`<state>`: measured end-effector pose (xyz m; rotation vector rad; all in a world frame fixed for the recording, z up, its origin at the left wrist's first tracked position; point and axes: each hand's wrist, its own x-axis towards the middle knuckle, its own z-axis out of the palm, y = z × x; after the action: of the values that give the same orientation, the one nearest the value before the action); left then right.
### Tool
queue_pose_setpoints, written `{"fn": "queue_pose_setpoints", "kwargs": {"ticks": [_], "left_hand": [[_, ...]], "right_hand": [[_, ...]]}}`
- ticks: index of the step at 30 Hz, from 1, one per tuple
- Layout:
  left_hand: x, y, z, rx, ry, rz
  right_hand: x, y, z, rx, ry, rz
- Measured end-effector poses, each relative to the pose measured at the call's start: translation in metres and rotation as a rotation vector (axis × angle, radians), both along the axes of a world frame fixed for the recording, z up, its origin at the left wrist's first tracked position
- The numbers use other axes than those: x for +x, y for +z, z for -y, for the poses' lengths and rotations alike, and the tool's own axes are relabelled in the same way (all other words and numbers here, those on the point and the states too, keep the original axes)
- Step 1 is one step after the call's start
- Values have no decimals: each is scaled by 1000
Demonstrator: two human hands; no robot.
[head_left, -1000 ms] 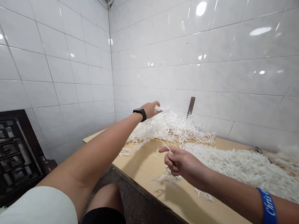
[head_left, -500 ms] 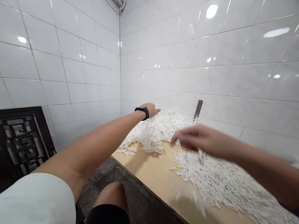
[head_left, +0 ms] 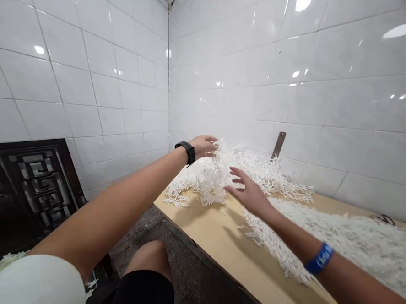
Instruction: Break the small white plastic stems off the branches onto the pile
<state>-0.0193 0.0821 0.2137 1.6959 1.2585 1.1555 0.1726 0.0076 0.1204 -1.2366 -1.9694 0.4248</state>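
Note:
My left hand, with a black watch on its wrist, reaches far over the wooden table and its fingers are curled round a clump of white plastic pieces that hangs lifted from the heap. My right hand hovers with fingers spread just right of that clump, holding nothing. A blue wristband sits on my right forearm. A long spread of the same white pieces covers the table to the right.
White tiled walls close in the corner behind the table. A metal strip leans on the wall behind the heap. A dark carved wooden panel stands at the left. My knee is below the table edge.
My right hand let go of its few pieces, swept up and forward, and now hovers spread beside the clump. My left hand closed on the clump and lifted it. The view turned slightly left.

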Motion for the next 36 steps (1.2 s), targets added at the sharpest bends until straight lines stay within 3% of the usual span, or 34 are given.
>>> {"fn": "queue_pose_setpoints", "kwargs": {"ticks": [2, 4, 7, 10, 14, 18, 21, 25, 28, 30, 33, 36], "left_hand": [[2, -26, 23, -5, -65, 78], [4, -62, 46, -17, -74, 139], [5, -122, 74, -27, 53, 221], [0, -170, 92, -21, 265, 302], [-10, -205, 119, 36, 516, 326], [-15, -223, 152, -56, 630, 318], [-21, -228, 172, -149, 469, 149], [-32, -221, 182, -196, 162, -184], [-29, -207, 183, -33, 246, -318], [-19, -200, 183, 33, 296, -276], [-1, -198, 182, -89, 187, -195], [10, -206, 181, -214, 101, -208]], "right_hand": [[-8, -35, 24, -95, 39, -117], [-14, -64, 41, -189, 65, -190], [-19, -96, 50, -272, 91, -199], [-21, -114, 49, -250, 138, -53], [-19, -121, 50, -157, 197, 218], [-17, -120, 51, -124, 192, 301], [-16, -118, 51, -143, 152, 322], [-14, -119, 49, -162, 155, 282], [-11, -124, 47, -131, 209, 236], [-10, -126, 47, -97, 250, 230], [-10, -127, 48, -27, 340, 273], [-10, -125, 48, 64, 394, 290]]}}
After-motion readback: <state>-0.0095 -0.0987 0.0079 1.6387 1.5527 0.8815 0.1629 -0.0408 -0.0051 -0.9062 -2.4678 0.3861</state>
